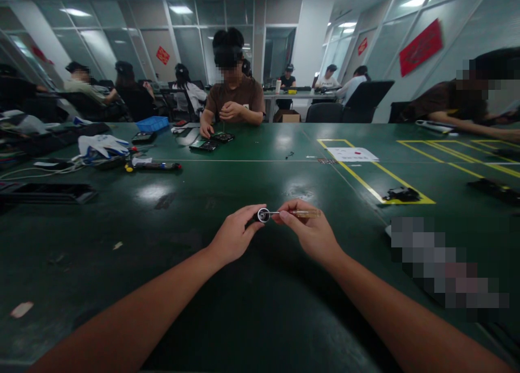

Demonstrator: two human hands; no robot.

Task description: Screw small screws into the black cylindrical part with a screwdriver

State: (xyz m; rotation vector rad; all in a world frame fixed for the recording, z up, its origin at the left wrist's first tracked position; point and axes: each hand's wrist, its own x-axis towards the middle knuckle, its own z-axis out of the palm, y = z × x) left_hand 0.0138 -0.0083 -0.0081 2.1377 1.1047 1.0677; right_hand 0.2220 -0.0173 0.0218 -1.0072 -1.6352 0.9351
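Between the thumb and fingers of my left hand (234, 233) is a small round part (264, 215) with a pale ring-shaped rim and a dark inside. Its open face is turned up toward me, and its exact kind I cannot tell. My right hand (311, 229) is closed around a screwdriver (304, 214) with a clear amber handle. The thin metal shaft points left, and its tip reaches the ring's opening; whether it touches anything inside is too small to see. Both hands are just above the green table (211, 313), close together.
Across the table a person (235, 94) works on small dark devices (205, 145). At left lie white-and-blue gloves (101, 147), a blue basket (152, 124) and a pen-like tool (156, 167). To the right are a white sheet (352, 155), a black part (401, 194) and a blurred-out object (442, 262).
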